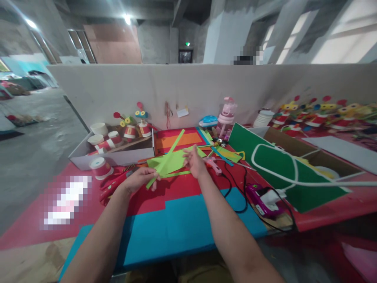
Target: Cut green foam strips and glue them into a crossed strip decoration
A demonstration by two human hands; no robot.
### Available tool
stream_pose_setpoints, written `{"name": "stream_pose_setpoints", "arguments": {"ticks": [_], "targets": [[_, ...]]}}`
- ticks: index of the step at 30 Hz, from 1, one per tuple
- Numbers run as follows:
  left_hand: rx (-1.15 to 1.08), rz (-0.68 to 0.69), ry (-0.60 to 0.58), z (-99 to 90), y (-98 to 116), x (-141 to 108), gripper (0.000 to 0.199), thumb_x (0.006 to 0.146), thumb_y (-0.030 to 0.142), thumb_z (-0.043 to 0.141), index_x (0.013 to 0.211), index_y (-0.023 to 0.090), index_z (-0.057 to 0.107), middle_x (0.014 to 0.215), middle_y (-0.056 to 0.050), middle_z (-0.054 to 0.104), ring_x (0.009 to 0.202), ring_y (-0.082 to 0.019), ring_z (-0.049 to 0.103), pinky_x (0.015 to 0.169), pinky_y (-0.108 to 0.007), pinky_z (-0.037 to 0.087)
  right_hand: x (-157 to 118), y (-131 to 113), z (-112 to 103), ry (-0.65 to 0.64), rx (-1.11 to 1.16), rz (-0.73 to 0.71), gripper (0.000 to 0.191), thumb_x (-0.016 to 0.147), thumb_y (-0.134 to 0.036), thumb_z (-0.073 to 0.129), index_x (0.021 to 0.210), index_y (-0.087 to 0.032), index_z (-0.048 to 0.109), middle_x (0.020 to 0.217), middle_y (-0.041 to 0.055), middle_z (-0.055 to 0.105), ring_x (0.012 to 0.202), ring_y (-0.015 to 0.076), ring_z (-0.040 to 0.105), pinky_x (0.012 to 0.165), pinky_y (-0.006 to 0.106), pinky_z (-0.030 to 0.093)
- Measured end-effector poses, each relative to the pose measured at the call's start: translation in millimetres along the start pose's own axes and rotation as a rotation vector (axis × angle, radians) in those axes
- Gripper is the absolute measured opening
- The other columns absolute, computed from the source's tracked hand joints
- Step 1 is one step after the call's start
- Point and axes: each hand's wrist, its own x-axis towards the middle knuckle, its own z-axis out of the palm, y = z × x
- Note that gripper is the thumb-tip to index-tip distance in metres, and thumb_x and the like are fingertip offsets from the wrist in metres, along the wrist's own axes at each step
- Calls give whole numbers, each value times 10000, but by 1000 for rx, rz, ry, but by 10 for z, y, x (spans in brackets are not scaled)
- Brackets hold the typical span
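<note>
Between the left hand [141, 177] and right hand [194, 162], a long light-green paper strip [168, 157] slants over a wide light-green paper sheet [177, 162]. The left pinches the strip's lower end; the right is loosely spread. Placing the strip seems underway, calling for a steady pinch.

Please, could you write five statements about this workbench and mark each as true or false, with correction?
1. The left hand holds a light green strip. True.
2. The right hand grips the pink glue gun. False: the glue gun lies beside that hand, ungripped.
3. Paper cups are in the white box at the left. True.
4. The large panel at the right is yellow. False: it is green.
5. A pink bottle stands in front of the grey partition. True.
</note>
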Motion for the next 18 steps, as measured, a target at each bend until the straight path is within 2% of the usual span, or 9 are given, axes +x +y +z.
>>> {"name": "stream_pose_setpoints", "arguments": {"ticks": [2, 3, 5, 7, 9, 11, 13, 15, 18], "targets": [[-34, -30, 45, 113, -38, 72, 392, 779, 490, 607, 818, 102, 639, 576, -77, 659, 491, -140, 589, 449, -210, 366, -92, 110, 134, -264, -120, 102, 465, 714, -619, 615, 858, -177, 637, 570, -32, 555, 430, 78, 460, 436, 215, 408], [-26, -51, 70, 172, -45, 98, 402, 774, 501, 604, 816, 103, 633, 573, -73, 655, 476, -137, 582, 428, -207, 355, -132, 164, 187, -332, -167, 103, 431, 694, -578, 660, 842, -173, 642, 529, -46, 533, 432, 76, 453, 450, 208, 405], [43, -90, 109, 261, -24, 104, 416, 780, 526, 575, 816, 114, 621, 586, -68, 657, 454, -136, 571, 411, -209, 351, -184, 247, 249, -380, -214, 70, 386, 682, -530, 686, 797, -163, 652, 471, -59, 499, 435, 71, 441, 470, 198, 399], [180, -90, 170, 258, 35, 25, 419, 817, 540, 505, 788, 134, 607, 613, -68, 662, 476, -146, 579, 426, -218, 364, -195, 283, 257, -347, -222, 38, 368, 679, -516, 684, 738, -155, 652, 454, -54, 498, 440, 70, 442, 477, 195, 395], [377, -36, 337, 135, 101, -145, 397, 844, 518, 463, 772, 155, 606, 652, -66, 669, 542, -161, 602, 480, -229, 390, -182, 279, 241, -306, -207, 29, 350, 663, -496, 699, 703, -153, 644, 468, -45, 519, 455, 73, 465, 490, 198, 406], [672, 17, 615, -78, 133, -373, 316, 833, 455, 504, 767, 171, 625, 717, -73, 679, 654, -187, 622, 573, -242, 411, -171, 257, 232, -279, -183, 35, 335, 635, -477, 724, 684, -160, 626, 489, -45, 535, 463, 77, 485, 506, 207, 427], [922, -100, 814, -305, 112, -598, 247, 792, 411, 563, 761, 177, 637, 768, -100, 679, 767, -237, 629, 622, -258, 410, -178, 235, 242, -270, -163, 44, 339, 602, -467, 748, 668, -171, 596, 506, -50, 546, 458, 79, 488, 508, 217, 440], [1121, -352, 801, -469, 51, -765, 250, 783, 397, 568, 874, 177, 644, 843, -118, 684, 807, -260, 632, 643, -273, 419, -196, 221, 264, -272, -162, 55, 354, 576, -463, 764, 664, -179, 572, 518, -55, 550, 450, 77, 483, 499, 218, 441], [1321, -480, 673, -540, -51, -869, 336, 816, 391, 508, 1042, 168, 616, 985, -146, 674, 874, -277, 634, 679, -295, 442, -213, 214, 276, -287, -188, 61, 362, 569, -465, 765, 675, -182, 565, 528, -58, 554, 448, 77, 485, 497, 218, 440]]}}
